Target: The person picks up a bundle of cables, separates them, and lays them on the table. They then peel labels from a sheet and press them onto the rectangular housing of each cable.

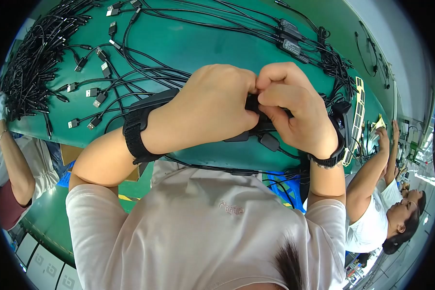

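My left hand [220,99] and my right hand [297,104] meet over the middle of the green table, knuckles up. Both are closed, with thumb and forefinger pinched around something dark that the fingers mostly hide. Black cables with USB plugs [92,92] fan out to the left and run in under my left hand. Just below my right hand lies a small black box on a cable [269,142]. Each of my wrists carries a black strap with a dark device.
A big heap of black cables [36,63] covers the table's left end. Cables with labelled inline boxes [291,47] lie at the far right, beside a coiled bundle [338,72] and a pale yellow slotted strip [358,116]. Co-workers sit at both sides.
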A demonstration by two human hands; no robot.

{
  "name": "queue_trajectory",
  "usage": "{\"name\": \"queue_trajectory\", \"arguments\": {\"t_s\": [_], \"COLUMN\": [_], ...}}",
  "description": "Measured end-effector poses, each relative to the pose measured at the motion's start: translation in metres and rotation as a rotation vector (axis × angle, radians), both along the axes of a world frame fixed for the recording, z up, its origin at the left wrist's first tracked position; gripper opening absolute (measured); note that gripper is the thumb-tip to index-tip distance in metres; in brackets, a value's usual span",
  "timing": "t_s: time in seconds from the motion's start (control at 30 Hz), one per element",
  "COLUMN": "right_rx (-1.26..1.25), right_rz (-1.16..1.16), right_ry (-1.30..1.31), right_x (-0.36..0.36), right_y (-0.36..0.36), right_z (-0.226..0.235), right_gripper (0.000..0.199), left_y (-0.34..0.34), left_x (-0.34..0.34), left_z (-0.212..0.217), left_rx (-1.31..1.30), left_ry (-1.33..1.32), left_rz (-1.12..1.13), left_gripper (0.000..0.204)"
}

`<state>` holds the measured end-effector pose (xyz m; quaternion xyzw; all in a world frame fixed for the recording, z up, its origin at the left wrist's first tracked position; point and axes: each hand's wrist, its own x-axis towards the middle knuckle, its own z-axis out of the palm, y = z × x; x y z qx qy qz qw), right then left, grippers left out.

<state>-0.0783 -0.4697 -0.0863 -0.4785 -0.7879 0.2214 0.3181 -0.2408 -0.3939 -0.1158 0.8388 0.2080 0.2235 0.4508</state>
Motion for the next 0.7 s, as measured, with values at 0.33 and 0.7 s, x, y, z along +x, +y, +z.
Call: {"name": "queue_trajectory", "arguments": {"t_s": [0.33,0.7], "right_rx": [0.099,0.139], "right_rz": [-0.026,0.026], "right_ry": [0.191,0.182], "right_x": [0.003,0.003], "right_y": [0.001,0.003], "right_z": [-0.011,-0.013], "right_gripper": [0.029,0.03], "left_y": [0.007,0.006], "left_x": [-0.001,-0.002], "left_z": [0.003,0.003], "left_rx": [-0.111,-0.091], "left_ry": [-0.009,-0.025], "left_rz": [0.0,0.016], "left_gripper": [0.018,0.017]}}
